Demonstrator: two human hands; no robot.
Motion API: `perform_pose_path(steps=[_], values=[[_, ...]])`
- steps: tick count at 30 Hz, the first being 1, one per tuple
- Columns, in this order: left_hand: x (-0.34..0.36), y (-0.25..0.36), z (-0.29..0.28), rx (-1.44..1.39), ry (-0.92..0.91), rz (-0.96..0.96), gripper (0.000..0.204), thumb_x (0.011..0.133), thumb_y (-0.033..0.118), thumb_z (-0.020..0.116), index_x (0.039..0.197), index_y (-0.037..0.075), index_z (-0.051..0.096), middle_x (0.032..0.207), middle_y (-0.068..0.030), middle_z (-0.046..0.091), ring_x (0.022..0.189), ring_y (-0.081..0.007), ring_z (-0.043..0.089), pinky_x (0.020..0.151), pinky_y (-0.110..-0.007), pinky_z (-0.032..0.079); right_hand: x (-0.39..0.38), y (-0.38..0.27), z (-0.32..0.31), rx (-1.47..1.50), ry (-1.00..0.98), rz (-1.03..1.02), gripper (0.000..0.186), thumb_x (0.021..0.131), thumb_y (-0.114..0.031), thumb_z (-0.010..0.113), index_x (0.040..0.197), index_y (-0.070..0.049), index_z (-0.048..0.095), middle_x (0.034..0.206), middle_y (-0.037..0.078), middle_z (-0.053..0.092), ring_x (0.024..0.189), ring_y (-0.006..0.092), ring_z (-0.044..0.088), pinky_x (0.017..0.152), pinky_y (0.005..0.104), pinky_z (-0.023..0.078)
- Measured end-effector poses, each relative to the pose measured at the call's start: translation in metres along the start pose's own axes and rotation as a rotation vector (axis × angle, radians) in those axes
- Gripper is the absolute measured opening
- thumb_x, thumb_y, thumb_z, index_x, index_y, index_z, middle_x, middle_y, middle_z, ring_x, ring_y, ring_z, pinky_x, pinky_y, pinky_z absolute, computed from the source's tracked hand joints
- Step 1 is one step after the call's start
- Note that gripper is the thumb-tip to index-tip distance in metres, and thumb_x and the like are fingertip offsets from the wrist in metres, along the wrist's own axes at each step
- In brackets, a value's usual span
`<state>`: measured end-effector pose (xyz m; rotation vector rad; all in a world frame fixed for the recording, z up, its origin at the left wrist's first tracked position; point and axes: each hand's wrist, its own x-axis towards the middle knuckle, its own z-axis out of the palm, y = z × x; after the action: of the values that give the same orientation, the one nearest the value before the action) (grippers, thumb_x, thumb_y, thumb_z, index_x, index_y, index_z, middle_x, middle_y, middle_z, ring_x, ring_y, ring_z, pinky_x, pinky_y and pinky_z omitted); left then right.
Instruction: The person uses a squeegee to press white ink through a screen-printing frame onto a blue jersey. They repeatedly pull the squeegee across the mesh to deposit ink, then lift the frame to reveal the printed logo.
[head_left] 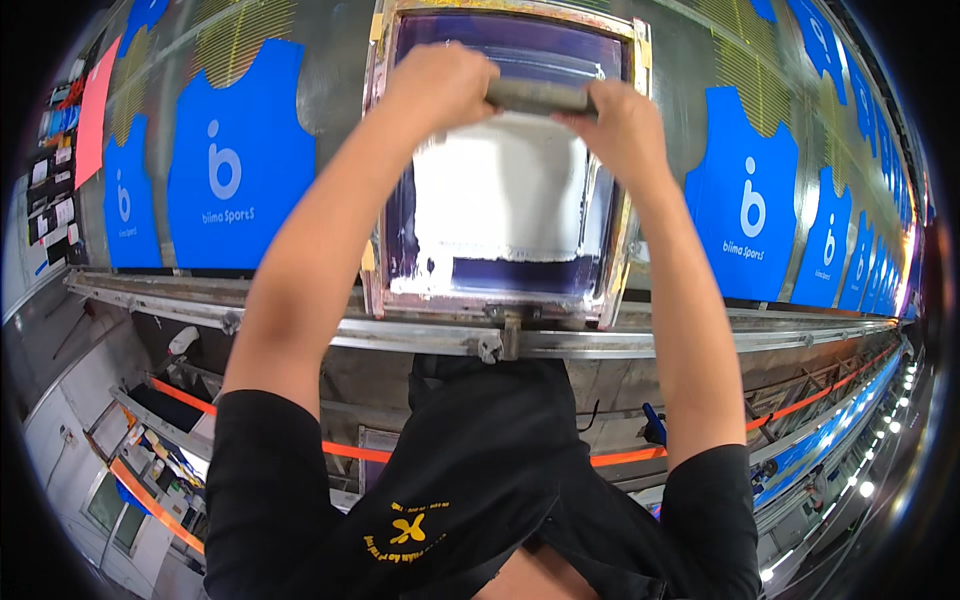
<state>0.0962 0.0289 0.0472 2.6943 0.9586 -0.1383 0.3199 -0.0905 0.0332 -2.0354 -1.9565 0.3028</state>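
Observation:
Both my hands grip a squeegee (541,96), a bar lying crosswise over the far part of a screen-printing frame (374,200). My left hand (447,84) is closed round its left end, and my right hand (622,118) closes on the right end. White ink (500,190) covers much of the mesh on the near side of the squeegee. A dark purple border (520,276) surrounds the ink, with ragged white smears at its near edge. What lies under the screen is hidden.
Blue printed fabric pieces (265,150) lie flat on the long table to the left, and more blue pieces (770,200) line the right. A metal rail (430,335) runs along the near edge, with a clamp (511,338) at the frame. Pink sheet (97,110) at far left.

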Motion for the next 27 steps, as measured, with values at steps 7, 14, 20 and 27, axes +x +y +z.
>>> perform_pose_path(steps=[7, 14, 20, 27], values=[[-0.166, 0.097, 0.059, -0.116, 0.023, -0.043, 0.029, 0.072, 0.014, 0.083, 0.100, 0.014, 0.074, 0.089, -0.0066, 0.073, 0.086, -0.0293, 0.074, 0.072, -0.045, 0.059, -0.186, -0.046, 0.011, 0.119, 0.027, -0.040, 0.040, 0.066, -0.014, 0.089, 0.100, -0.008, 0.068, 0.098, 0.010, 0.070, 0.095, 0.0331, 0.065, 0.087, 0.0468, 0.049], [-0.244, 0.155, 0.079, -0.146, 0.205, -0.054, 0.060, 0.064, 0.004, 0.079, 0.123, 0.001, 0.067, 0.122, -0.0146, 0.070, 0.115, -0.0325, 0.069, 0.090, -0.043, 0.057, -0.256, -0.068, -0.003, 0.109, -0.079, -0.126, 0.047, 0.061, -0.007, 0.085, 0.103, -0.008, 0.065, 0.098, 0.009, 0.063, 0.099, 0.0306, 0.062, 0.087, 0.0443, 0.046], [-0.234, 0.146, 0.039, -0.171, -0.028, -0.022, 0.036, 0.069, 0.021, 0.085, 0.100, 0.008, 0.073, 0.096, -0.0092, 0.074, 0.097, -0.0291, 0.072, 0.083, -0.044, 0.053, -0.238, -0.059, -0.034, 0.211, -0.095, -0.159, 0.039, 0.061, -0.009, 0.088, 0.094, -0.009, 0.068, 0.086, 0.006, 0.063, 0.088, 0.0287, 0.064, 0.083, 0.0440, 0.044], [-0.002, 0.017, -0.018, 0.031, 0.002, 0.014, 0.047, 0.074, 0.059, 0.087, 0.088, 0.014, 0.081, 0.086, -0.0108, 0.078, 0.090, -0.0312, 0.076, 0.085, -0.046, 0.057, -0.004, -0.002, -0.046, 0.060, -0.190, 0.036, 0.033, 0.084, -0.036, 0.084, 0.094, -0.006, 0.075, 0.089, 0.018, 0.074, 0.084, 0.0394, 0.073, 0.077, 0.0490, 0.058]])
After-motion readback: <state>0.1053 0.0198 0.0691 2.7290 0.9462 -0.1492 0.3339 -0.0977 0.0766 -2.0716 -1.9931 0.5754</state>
